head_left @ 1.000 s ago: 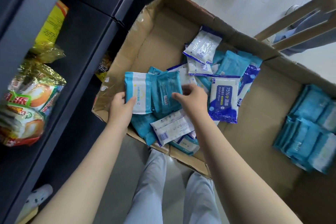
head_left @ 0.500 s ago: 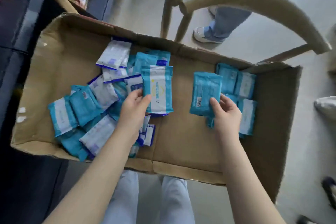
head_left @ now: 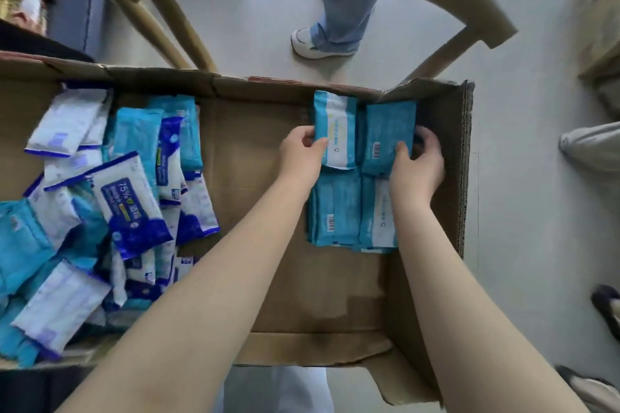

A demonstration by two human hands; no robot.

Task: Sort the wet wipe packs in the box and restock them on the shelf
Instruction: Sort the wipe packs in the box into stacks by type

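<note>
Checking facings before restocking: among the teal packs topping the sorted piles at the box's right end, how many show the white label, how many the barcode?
White label up: 2, far-left pack and near-right pack
Barcode up: 2, far-right pack and near-left pack
Total: 4

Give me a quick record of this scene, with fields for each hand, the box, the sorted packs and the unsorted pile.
left hand: pinches white-label teal pack by its left edge
right hand: grips barcode teal pack at its right edge
box: open cardboard, middle of floor bare
sorted packs: teal, neat stacks at the box's right end, just nearer than the held packs
unsorted pile: teal, white and dark blue packs, loose at the left end
</note>
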